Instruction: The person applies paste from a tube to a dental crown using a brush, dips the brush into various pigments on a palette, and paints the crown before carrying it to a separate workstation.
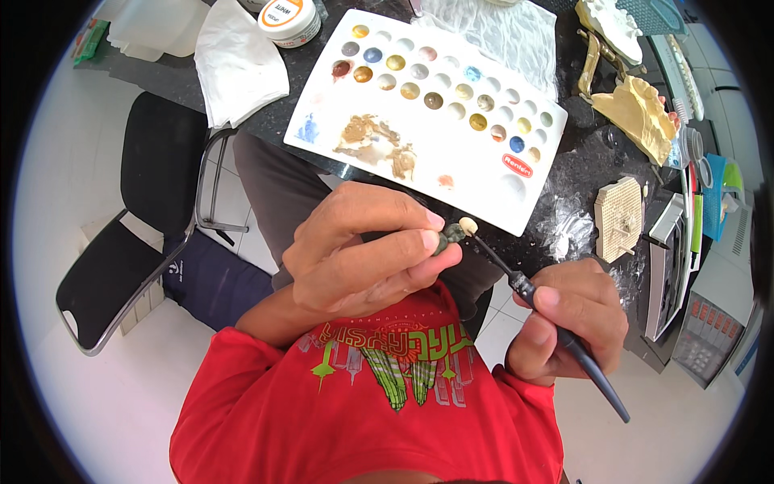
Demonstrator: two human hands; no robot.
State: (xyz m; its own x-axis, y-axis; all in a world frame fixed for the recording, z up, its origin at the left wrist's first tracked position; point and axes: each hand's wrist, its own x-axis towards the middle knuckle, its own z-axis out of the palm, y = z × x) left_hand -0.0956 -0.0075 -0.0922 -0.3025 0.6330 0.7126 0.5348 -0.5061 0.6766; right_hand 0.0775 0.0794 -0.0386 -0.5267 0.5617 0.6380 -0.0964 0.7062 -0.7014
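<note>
My left hand (355, 246) pinches a small dark green lumpy piece (454, 233) between thumb and fingertips. On the end of that piece sits a cream-coloured dental crown (468, 225). My right hand (574, 323) is closed around a slim dark brush (592, 373). Its thin tip points up and left and comes right up to the crown; whether they touch is hard to tell. Just beyond both hands lies a white paint palette (468, 173), with wells of yellow, brown, blue and grey colour and brown smears on its flat part.
At the back left stand a white lidded jar (292, 26) and a white tissue (239, 68). Crinkled clear film (516, 40) lies behind the palette. To the right are a beige pegged firing tray (619, 216), a yellowish plaster model (641, 117) and white powder smudges. A black chair (161, 153) stands left.
</note>
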